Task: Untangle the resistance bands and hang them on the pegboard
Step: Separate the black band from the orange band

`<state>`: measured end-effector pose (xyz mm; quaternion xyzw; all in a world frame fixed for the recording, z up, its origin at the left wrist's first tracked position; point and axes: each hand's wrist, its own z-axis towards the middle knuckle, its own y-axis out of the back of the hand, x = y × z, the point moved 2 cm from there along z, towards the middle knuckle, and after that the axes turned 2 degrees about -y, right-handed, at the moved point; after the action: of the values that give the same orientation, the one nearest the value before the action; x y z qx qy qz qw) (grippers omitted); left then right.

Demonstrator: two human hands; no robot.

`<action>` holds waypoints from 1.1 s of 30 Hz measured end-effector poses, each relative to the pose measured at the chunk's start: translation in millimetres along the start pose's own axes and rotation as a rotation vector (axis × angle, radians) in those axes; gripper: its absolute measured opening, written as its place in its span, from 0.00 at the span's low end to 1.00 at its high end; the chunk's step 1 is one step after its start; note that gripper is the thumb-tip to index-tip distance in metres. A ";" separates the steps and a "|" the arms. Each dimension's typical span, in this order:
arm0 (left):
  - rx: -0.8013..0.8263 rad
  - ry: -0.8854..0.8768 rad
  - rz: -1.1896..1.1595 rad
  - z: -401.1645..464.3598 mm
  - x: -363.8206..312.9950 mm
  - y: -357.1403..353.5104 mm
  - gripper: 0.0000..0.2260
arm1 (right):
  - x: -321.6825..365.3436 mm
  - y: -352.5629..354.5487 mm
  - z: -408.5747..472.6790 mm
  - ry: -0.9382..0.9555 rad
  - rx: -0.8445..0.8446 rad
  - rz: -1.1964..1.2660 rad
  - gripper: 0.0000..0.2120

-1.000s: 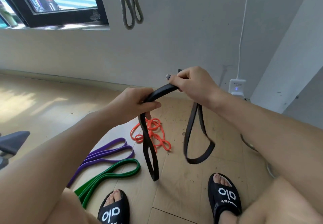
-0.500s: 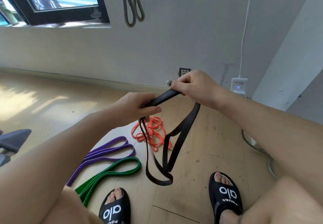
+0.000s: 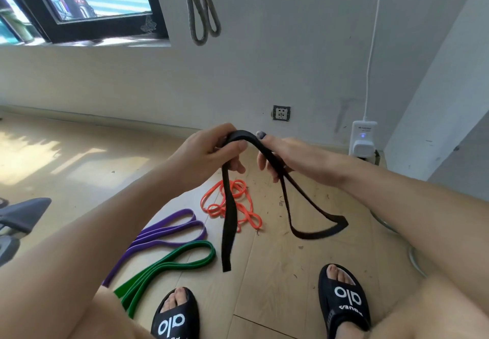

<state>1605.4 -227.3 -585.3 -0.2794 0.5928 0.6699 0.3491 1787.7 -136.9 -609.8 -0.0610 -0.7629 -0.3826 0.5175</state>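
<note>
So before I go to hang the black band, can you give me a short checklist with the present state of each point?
1. Both hands hold the black band: ok. The left hand grips its top bend, and the right hand has fingers curled round it.
2. Black band free of the orange band: cannot tell. One hanging loop passes in front of it.
3. Black band untwisted: cannot tell. Two loops hang apart, and the right one looks twisted.
4. Purple band and green band out of the way: ok. They lie folded on the floor.
5. Peg visible: not ok. Only a grey band shows on the wall.
</note>
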 end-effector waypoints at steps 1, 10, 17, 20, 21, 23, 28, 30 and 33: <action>-0.007 -0.004 -0.016 0.5 1.3 -0.9 0.06 | -1.0 -0.8 -0.3 -0.012 0.020 0.032 0.35; -0.114 -0.059 -0.147 6.2 -8.9 -6.4 0.05 | -1.4 -16.1 -1.8 -0.014 0.031 -0.044 0.20; -0.216 -0.069 -0.133 9.4 -14.9 -8.5 0.05 | -1.2 -36.1 6.7 0.004 -0.029 -0.045 0.32; -0.248 -0.069 -0.102 9.9 -15.8 -8.7 0.06 | 1.1 -42.8 10.1 0.029 -0.118 -0.038 0.31; -0.268 -0.073 -0.068 10.0 -16.4 -8.6 0.06 | 1.9 -44.7 10.8 0.039 -0.143 -0.021 0.29; -0.301 -0.082 -0.014 10.5 -18.1 -8.3 0.06 | 5.5 -47.5 11.2 0.062 -0.184 0.012 0.25; -0.346 -0.100 -0.015 9.5 -25.0 -6.7 0.06 | 15.1 -51.6 12.5 0.107 -0.210 0.043 0.18; -0.361 -0.092 -0.036 9.0 -28.0 -6.9 0.06 | 16.9 -51.8 14.2 0.107 -0.206 0.040 0.16; -0.393 -0.077 -0.107 9.1 -31.0 -6.0 0.08 | 12.8 -53.5 20.7 0.089 -0.227 0.041 0.10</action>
<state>1629.2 -222.3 -563.1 -0.3474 0.4210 0.7633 0.3456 1740.4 -164.8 -630.5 -0.1180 -0.6897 -0.4580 0.5483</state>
